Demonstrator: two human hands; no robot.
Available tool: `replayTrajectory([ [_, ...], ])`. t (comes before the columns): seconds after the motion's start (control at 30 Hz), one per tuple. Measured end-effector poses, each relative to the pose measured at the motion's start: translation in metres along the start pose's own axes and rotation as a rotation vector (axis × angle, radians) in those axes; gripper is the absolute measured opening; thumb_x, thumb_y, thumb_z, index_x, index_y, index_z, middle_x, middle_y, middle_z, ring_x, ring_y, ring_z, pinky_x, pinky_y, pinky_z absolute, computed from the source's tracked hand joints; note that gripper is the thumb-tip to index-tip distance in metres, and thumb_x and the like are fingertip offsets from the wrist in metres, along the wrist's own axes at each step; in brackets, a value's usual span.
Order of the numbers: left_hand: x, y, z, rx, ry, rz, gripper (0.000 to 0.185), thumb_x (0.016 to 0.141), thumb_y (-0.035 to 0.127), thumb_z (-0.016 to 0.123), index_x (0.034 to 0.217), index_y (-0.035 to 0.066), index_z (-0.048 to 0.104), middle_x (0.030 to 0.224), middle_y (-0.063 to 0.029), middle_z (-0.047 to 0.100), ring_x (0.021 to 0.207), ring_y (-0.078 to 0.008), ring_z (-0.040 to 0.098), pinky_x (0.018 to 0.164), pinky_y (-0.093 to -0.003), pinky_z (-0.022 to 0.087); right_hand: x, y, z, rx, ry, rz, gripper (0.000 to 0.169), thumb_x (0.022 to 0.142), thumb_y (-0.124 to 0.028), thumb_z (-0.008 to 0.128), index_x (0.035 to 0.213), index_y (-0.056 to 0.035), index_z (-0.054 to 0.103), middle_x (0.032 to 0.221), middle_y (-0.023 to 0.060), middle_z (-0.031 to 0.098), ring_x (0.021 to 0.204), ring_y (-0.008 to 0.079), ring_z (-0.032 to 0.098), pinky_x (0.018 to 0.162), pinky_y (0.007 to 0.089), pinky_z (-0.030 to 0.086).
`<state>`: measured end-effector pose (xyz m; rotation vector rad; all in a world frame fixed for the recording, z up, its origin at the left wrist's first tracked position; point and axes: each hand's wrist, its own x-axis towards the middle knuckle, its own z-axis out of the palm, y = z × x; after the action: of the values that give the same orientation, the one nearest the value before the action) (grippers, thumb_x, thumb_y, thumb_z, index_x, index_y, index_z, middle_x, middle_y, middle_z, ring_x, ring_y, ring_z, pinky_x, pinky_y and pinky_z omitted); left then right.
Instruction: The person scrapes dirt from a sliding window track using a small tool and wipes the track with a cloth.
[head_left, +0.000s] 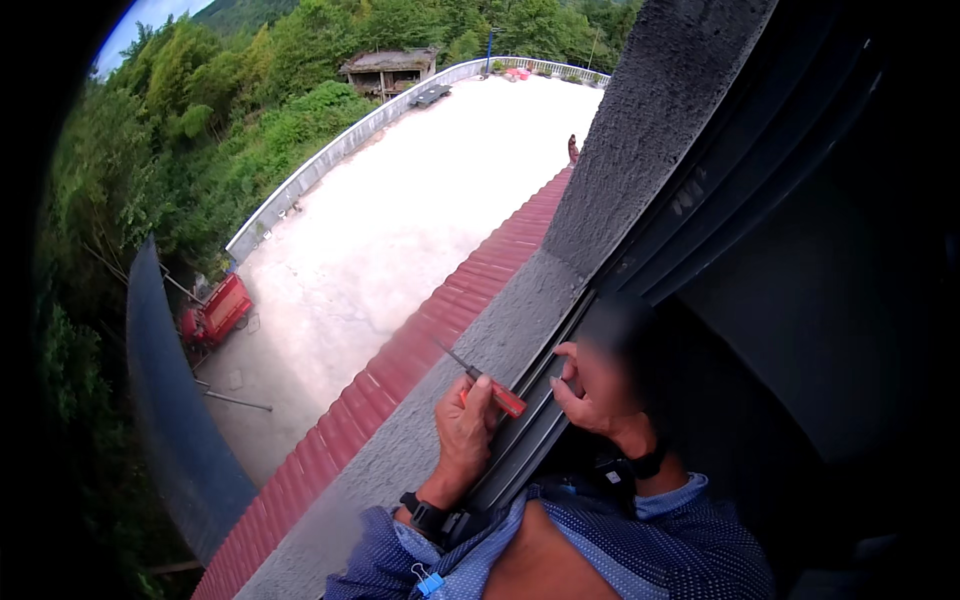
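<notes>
My left hand (463, 431) grips a screwdriver (507, 397) by its red handle, above the grey sill. The thin metal shaft points up and to the left, out over the red roofing. Beside it, my right hand (589, 394) hovers over the dark window track (541, 397) with thumb and fingers curled towards each other. Whether a small thing sits between those fingertips I cannot tell, and a blur hides part of this hand. Both wrists wear black bands.
A rough cement sill (420, 427) and wall pillar (637, 120) border the opening. Dark window frame profiles (720, 165) rise at right. Below lie red corrugated roofing (405, 352), a concrete yard (360, 232) and a red cargo vehicle (217, 311). A blue binder clip (429, 581) hangs on my shirt.
</notes>
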<state>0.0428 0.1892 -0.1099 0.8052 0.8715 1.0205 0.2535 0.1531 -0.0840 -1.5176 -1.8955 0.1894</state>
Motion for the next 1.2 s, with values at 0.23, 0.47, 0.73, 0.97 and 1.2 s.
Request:
replayTrajectory([
  [0.23,-0.002,-0.008,-0.005,-0.101,-0.074,-0.039,0.031,0.106,0.034,0.059,0.088,0.009,0.060,0.061,0.0050,0.047,0.048,-0.0040,0.037,0.043,-0.0227,0.027,-0.008,-0.032,0.048,0.172,0.156,-0.289,0.062,0.080,-0.005,0.080,0.136,0.0018,0.054,0.091,0.0104,0.070,0.067,0.0269,0.070,0.058,0.0370,0.056],
  [0.47,-0.003,-0.011,0.001,-0.018,-0.096,0.046,0.026,0.106,0.021,0.055,0.082,0.011,0.058,0.065,0.0054,0.051,0.056,-0.0038,0.045,0.050,-0.0219,0.033,-0.019,-0.036,0.050,0.228,0.210,-0.221,0.051,0.085,-0.007,0.076,0.133,-0.0005,0.060,0.088,0.0117,0.069,0.068,0.0259,0.070,0.058,0.0363,0.056],
  [0.73,-0.012,-0.015,0.008,0.212,-0.077,0.141,0.032,0.107,0.029,0.057,0.088,0.004,0.066,0.055,0.0079,0.040,0.047,-0.0013,0.033,0.046,-0.0221,0.021,-0.044,-0.012,-0.006,0.020,0.509,-0.128,0.034,0.079,0.001,0.073,0.112,0.0024,0.068,0.088,0.0094,0.073,0.061,0.0186,0.067,0.056,0.0287,0.054],
  [0.97,-0.016,-0.015,0.008,0.229,-0.059,0.147,0.031,0.106,0.028,0.059,0.086,0.005,0.065,0.055,0.0081,0.040,0.046,-0.0010,0.031,0.044,-0.0223,0.019,-0.079,0.000,-0.055,-0.167,0.543,0.019,0.015,0.081,0.001,0.076,0.093,-0.0024,0.068,0.093,0.0122,0.072,0.080,0.0251,0.072,0.072,0.0342,0.060],
  [1.2,-0.018,-0.008,0.011,0.215,-0.085,0.101,0.030,0.105,0.028,0.062,0.089,0.003,0.066,0.061,0.0071,0.044,0.052,-0.0018,0.036,0.049,-0.0216,0.024,-0.075,0.011,-0.038,-0.111,0.501,0.152,0.010,0.083,-0.002,0.073,0.085,-0.0074,0.065,0.078,0.0061,0.063,0.067,0.0217,0.064,0.060,0.0335,0.054],
])
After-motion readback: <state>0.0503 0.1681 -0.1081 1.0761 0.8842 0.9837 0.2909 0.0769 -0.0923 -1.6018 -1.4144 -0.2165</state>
